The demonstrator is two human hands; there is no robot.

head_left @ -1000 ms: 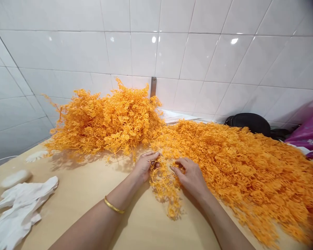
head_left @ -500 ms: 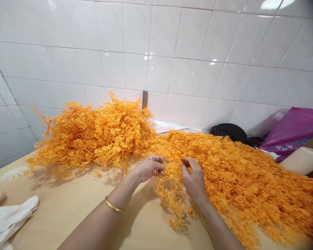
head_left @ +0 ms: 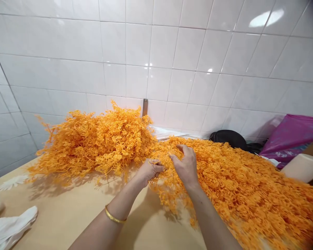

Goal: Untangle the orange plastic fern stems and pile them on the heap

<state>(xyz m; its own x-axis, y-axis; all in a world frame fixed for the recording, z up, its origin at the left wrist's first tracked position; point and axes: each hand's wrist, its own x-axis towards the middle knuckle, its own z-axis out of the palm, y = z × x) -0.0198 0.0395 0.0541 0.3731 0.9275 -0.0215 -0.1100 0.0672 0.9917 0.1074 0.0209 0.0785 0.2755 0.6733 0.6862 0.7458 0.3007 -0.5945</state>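
My left hand (head_left: 151, 169), with a gold bangle (head_left: 114, 214) on its wrist, is closed in a pinch on a frilly orange foliage sprig (head_left: 167, 198). The sprig hangs from the fingers toward the tabletop, and its stem is partly hidden by them. Just to the right, my right hand (head_left: 185, 166) is raised over the edge of a wide orange foliage pile (head_left: 240, 180), thumb and forefinger spread. Nothing shows clearly between those fingers. A taller heap of the same orange foliage (head_left: 99, 142) stands to the left, behind my left hand.
White cloth gloves (head_left: 13, 222) lie at the left on the pale tabletop (head_left: 75, 215). A black round case (head_left: 228, 138), a purple bag (head_left: 289, 135) and a cream block (head_left: 304, 166) sit at the back right. White wall tiles (head_left: 159, 45) rise behind.
My right hand has lifted up and left, its thumb and forefinger opening. My left hand has stayed pinched on the sprig, which hangs higher. The view has tilted slightly upward.
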